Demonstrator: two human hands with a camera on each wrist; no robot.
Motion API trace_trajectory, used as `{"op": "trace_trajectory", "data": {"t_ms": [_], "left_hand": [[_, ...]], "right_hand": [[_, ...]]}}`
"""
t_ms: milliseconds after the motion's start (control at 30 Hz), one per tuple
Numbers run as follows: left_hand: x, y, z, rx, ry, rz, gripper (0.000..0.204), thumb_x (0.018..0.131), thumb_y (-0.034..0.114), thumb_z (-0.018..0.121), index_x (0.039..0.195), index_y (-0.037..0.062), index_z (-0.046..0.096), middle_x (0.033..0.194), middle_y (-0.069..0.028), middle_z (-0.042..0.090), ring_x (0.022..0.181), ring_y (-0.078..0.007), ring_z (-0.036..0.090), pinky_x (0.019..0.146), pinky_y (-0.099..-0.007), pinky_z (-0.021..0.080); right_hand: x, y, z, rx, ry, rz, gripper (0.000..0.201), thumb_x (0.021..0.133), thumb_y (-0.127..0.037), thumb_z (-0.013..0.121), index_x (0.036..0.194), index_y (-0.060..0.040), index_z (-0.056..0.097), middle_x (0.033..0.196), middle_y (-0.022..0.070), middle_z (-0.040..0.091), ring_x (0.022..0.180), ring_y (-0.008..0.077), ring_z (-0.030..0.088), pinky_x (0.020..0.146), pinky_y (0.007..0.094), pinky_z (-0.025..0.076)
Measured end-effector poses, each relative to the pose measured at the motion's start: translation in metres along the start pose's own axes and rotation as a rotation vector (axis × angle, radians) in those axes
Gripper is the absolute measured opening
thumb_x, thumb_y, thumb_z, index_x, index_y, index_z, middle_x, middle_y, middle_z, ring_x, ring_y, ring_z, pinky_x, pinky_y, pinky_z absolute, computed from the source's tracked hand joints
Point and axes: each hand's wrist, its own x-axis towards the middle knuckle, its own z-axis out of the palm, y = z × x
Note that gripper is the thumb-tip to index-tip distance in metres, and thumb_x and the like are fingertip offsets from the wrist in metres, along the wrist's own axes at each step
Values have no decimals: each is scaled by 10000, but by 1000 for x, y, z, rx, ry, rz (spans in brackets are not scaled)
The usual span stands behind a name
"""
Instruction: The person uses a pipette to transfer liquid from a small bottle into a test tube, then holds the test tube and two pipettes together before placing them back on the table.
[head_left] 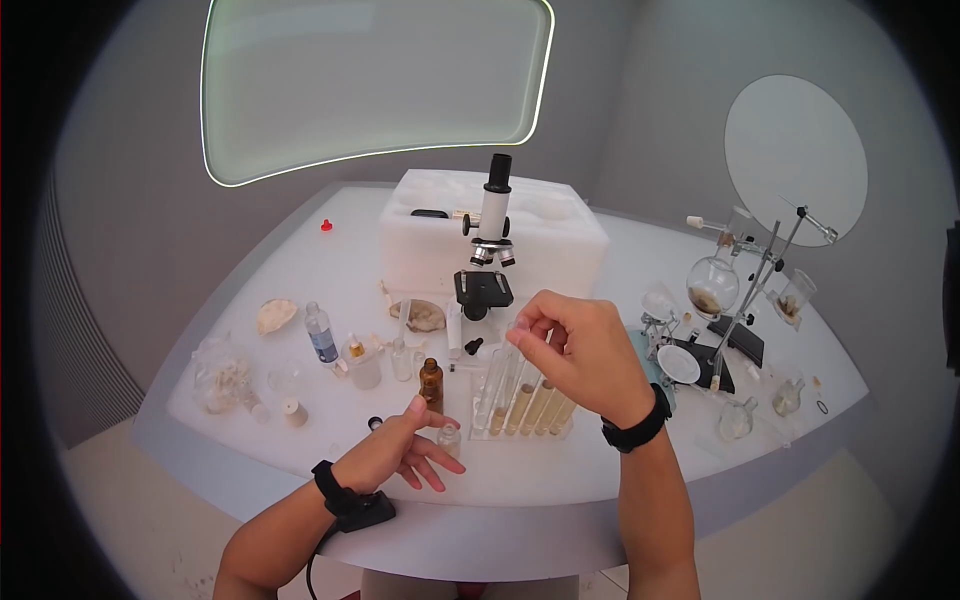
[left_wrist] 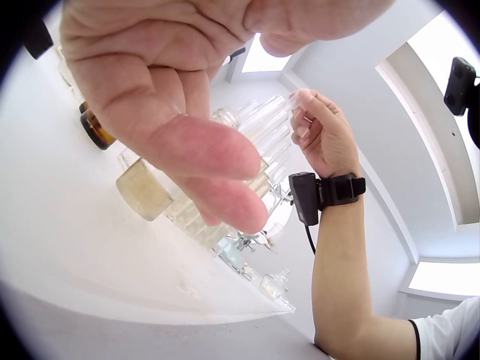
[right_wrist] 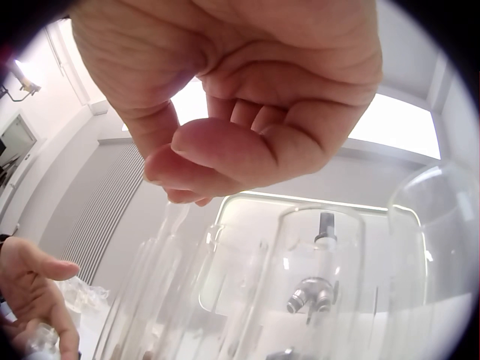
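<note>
My right hand [head_left: 575,350] is raised over the row of test tubes [head_left: 521,408], thumb and forefinger pinching the top of a thin clear tube [right_wrist: 174,217]. The lower end of that tube is lost among the glass. Cloudy, pale yellowish liquid fills the lower part of several test tubes. My left hand [head_left: 400,452], fingers spread and loosely bent, is beside a small clear glass bottle [left_wrist: 144,191] with pale liquid in it. Just behind that hand an amber bottle [head_left: 431,378] stands upright.
A microscope [head_left: 490,235] stands in front of a white foam block [head_left: 560,240]. To the right are a round flask on a stand [head_left: 713,285] and smaller flasks [head_left: 737,418]. On the left lie a plastic bag [head_left: 222,375], a labelled bottle [head_left: 321,335] and a dropper bottle [head_left: 362,365].
</note>
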Motion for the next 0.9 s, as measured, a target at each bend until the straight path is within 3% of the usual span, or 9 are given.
{"op": "trace_trajectory", "data": {"t_ms": [300, 367, 500, 567, 900], "left_hand": [[0, -1, -1, 2, -3, 8, 892, 949, 726, 46, 1370, 58, 461, 1004, -164, 731, 771, -189, 718, 606, -230, 511], [0, -1, -1, 6, -2, 9, 894, 946, 730, 50, 1368, 58, 461, 1003, -164, 731, 771, -188, 718, 605, -228, 511], [1, -1, -2, 9, -9, 15, 899, 941, 741, 59, 1363, 58, 463, 1002, -161, 732, 764, -184, 717, 604, -230, 511], [0, -1, -2, 10, -9, 13, 900, 940, 743, 60, 1361, 58, 463, 1002, -159, 733, 763, -182, 716, 603, -230, 510], [1, -1, -2, 7, -7, 6, 882, 947, 729, 50, 1362, 68, 462, 1004, -159, 733, 767, -186, 714, 620, -240, 508]], "right_hand": [[0, -3, -2, 58, 98, -25, 151, 854, -171, 699, 829, -31, 646, 640, 58, 637, 498, 165, 579, 502, 287, 439], [-1, -7, -3, 126, 188, -20, 136, 850, -135, 713, 834, -21, 639, 628, 43, 623, 479, 100, 531, 469, 241, 401], [-1, -7, -6, 183, 287, -51, 132, 858, -116, 716, 830, -19, 631, 619, 17, 608, 480, 47, 492, 460, 205, 369], [-2, -5, -7, 239, 424, -90, 122, 858, -91, 719, 827, -18, 627, 614, -10, 591, 499, 19, 473, 474, 179, 360], [-11, -32, -18, 352, 648, -176, 104, 868, -39, 706, 846, 4, 614, 704, -19, 622, 578, -4, 511, 503, 156, 383]]}}
